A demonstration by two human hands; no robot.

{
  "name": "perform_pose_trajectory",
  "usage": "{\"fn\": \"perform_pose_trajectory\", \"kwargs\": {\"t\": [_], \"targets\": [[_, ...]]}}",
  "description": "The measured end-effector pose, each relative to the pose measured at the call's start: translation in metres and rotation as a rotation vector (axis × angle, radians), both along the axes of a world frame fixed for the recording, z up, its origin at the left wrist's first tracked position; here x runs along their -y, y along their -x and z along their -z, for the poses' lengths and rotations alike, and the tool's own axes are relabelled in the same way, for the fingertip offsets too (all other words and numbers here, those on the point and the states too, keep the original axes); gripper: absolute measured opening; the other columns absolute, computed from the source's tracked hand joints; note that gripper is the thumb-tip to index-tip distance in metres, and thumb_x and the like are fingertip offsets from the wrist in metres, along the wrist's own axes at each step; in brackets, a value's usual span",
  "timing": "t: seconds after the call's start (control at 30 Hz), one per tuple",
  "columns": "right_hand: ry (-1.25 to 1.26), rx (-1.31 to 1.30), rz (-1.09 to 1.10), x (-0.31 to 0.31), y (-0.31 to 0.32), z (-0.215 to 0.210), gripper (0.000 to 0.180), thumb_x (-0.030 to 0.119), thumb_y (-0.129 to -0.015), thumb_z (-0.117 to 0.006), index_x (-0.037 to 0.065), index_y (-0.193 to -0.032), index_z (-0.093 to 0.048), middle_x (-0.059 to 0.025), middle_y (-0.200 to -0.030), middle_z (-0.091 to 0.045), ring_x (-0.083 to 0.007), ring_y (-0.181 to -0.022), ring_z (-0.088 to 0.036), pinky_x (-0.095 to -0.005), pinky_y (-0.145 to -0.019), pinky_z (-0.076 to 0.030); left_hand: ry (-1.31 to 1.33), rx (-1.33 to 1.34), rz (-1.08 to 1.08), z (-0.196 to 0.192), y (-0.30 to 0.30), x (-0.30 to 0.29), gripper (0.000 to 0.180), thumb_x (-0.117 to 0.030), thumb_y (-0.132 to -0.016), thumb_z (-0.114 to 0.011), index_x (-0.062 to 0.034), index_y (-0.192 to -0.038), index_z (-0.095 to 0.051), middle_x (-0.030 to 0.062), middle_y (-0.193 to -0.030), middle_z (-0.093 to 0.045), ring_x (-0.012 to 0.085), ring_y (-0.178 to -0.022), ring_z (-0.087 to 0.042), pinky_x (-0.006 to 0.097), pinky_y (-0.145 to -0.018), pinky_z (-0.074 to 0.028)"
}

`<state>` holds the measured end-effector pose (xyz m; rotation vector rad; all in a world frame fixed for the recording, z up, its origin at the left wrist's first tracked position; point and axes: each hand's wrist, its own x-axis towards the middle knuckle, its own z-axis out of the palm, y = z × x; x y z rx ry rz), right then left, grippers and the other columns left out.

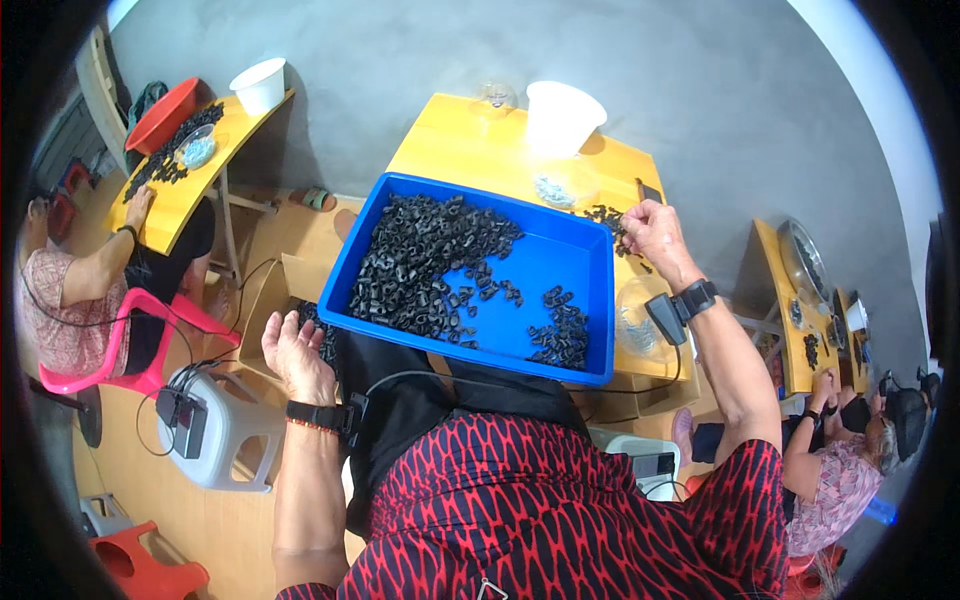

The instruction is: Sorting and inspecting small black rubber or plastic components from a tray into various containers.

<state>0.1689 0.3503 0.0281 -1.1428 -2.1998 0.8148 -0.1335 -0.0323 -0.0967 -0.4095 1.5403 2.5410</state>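
A blue plastic tray (560, 240) rests across my lap and the edge of the yellow table (440, 135). Small black moulded parts (425, 262) are heaped over its left half, with a smaller pile (562, 332) in the near right corner. My left hand (300, 355) is just off the tray's left side, palm up, with loosely curled fingers and nothing visible in them. Past the right rim, my right hand (655, 238) is closed, fingertips together, beside a few black parts (606, 216) on the table. Whatever it pinches, if anything, is hidden.
A white tub (563, 118) and a clear dish of pale blue bits (555, 190) stand behind the tray. At left, an open carton (280, 295) holds more black parts, near a grey stool (222, 425). Other people work at yellow tables on both sides.
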Motion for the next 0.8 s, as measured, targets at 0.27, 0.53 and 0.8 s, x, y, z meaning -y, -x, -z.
{"fn": "perform_pose_trajectory", "kwargs": {"t": [0.27, 0.53, 0.8], "targets": [[-0.044, -0.001, -0.509, 0.096, 0.065, -0.009, 0.017, 0.012, -0.086, -0.067, -0.001, -0.097, -0.069, -0.0107, -0.086, -0.07, -0.0162, -0.077, -0.067, -0.0307, -0.068, -0.054, 0.034, -0.037, -0.002, -0.002, -0.004, -0.003, 0.039, -0.01, -0.091, -0.067, -0.0061, -0.127, -0.05, 0.0064, -0.102, -0.062, 0.0155, -0.079, -0.061, 0.027, -0.062, -0.052], [-0.271, 0.272, -0.874, 0.133, 0.115, 0.019, 0.021, 0.009, -0.085, -0.068, 0.0, -0.104, -0.068, -0.0174, -0.094, -0.063, -0.0369, -0.09, -0.063, -0.0429, -0.078, -0.051, 0.016, -0.13, 0.029, -0.013, -0.014, -0.012, 0.037, -0.014, -0.093, -0.067, -0.0054, -0.125, -0.052, 0.0029, -0.102, -0.06, 0.0105, -0.076, -0.058, 0.024, -0.062, -0.05], [-0.284, 0.313, -0.888, 0.136, 0.109, 0.007, 0.019, 0.004, -0.081, -0.066, 0.0, -0.1, -0.065, -0.0189, -0.097, -0.061, -0.0386, -0.096, -0.061, -0.0455, -0.083, -0.051, 0.044, -0.203, -0.036, -0.012, -0.008, -0.007, 0.034, -0.013, -0.093, -0.067, -0.0037, -0.122, -0.054, 0.0019, -0.101, -0.06, 0.0081, -0.075, -0.056, 0.023, -0.063, -0.049]]}}
